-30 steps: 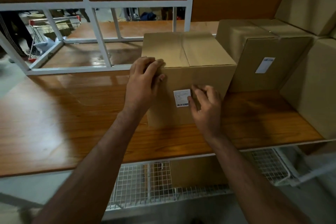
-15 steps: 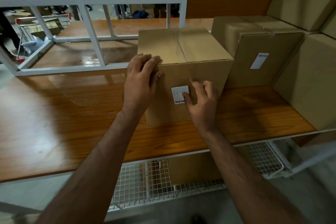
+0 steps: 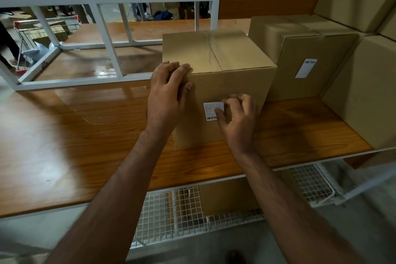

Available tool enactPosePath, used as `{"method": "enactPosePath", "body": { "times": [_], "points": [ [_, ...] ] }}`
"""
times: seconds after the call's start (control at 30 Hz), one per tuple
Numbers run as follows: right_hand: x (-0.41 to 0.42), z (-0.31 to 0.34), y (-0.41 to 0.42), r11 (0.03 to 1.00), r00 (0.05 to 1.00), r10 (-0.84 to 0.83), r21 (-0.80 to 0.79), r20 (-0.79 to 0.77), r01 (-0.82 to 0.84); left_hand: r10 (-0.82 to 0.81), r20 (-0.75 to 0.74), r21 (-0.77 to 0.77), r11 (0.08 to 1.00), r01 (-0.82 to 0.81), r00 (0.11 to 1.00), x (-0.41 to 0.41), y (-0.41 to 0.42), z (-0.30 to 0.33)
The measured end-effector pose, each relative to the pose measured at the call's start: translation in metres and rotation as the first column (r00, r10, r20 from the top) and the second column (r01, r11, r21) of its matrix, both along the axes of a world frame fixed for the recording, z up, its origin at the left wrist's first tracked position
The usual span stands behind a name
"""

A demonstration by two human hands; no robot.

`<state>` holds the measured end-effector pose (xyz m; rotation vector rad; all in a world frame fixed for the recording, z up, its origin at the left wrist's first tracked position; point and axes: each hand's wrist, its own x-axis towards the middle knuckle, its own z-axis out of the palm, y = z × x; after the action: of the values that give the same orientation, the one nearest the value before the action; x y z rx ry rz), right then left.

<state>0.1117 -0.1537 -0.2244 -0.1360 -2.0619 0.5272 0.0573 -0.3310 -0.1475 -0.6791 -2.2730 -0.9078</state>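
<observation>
A box [image 3: 231,83] stands right of the shelf's [image 3: 85,135] middle, back from its front edge. The left hand [image 3: 165,100] lies over the box's top front-left corner, fingers straight and thumb on the front face. The right hand's [image 3: 237,122] thumb presses a white label [image 3: 211,107], hiding its lower right corner. Its curled fingers are blurred, so a pinch cannot be told. The label's print is unreadable.

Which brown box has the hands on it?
The front box with the small barcode sticker. The left hand rests on its top corner, the right hand touches the sticker; the box to its right is untouched.
</observation>
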Motion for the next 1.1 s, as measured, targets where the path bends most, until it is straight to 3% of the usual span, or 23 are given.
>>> {"method": "enactPosePath", "body": {
  "times": [0.4, 1.1],
  "points": [
    [-0.001, 0.0, -0.001, 1.0, 1.0, 0.002, 0.013, -0.007, -0.002, -0.005, 0.003, 0.014, 1.0, 0.005, 1.0, 0.0, -0.001, -0.001],
    [0.034, -0.023, 0.004, 0.944, 0.944, 0.329, 0.021, 0.029, -0.33, -0.005, -0.017, 0.031, 1.0, 0.005, 1.0, -0.002, 0.001, -0.006]
  ]
}}
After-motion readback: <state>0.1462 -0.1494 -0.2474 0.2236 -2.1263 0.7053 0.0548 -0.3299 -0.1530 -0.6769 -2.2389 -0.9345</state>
